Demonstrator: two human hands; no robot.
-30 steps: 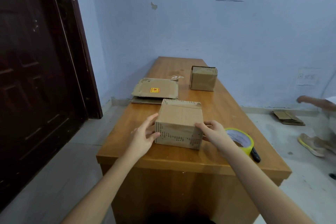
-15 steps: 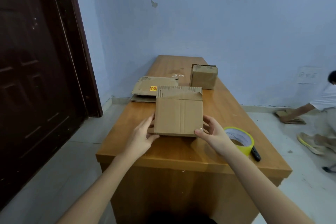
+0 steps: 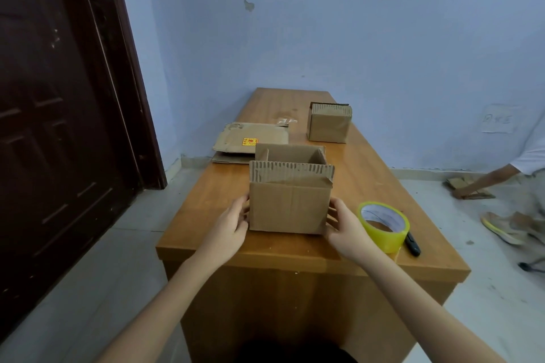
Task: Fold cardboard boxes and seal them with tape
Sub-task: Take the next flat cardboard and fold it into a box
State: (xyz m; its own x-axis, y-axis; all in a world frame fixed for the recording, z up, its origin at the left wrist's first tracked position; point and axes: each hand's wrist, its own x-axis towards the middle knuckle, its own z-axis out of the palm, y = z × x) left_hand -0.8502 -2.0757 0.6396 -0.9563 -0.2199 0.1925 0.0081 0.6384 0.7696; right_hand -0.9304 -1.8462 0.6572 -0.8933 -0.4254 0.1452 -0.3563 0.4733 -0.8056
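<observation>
A small brown cardboard box (image 3: 290, 206) stands upright near the front of the wooden table (image 3: 362, 174), its top open with the flaps standing up. My left hand (image 3: 233, 222) grips its left side and my right hand (image 3: 343, 225) grips its right side, the fingers curled round the lower corners. A roll of yellow tape (image 3: 385, 225) lies just right of my right hand. A second, closed box (image 3: 328, 124) sits at the far right of the table.
Flattened cardboard sheets (image 3: 250, 141) lie at the table's left edge behind the box. A black cutter (image 3: 412, 243) rests beside the tape. A dark door (image 3: 53, 115) is on the left. A person (image 3: 507, 174) crouches on the floor at right over cardboard pieces (image 3: 469, 188).
I turned the box over in both hands, from closed face up, through a tilt, to standing with its open top up. The person at right moved further into view.
</observation>
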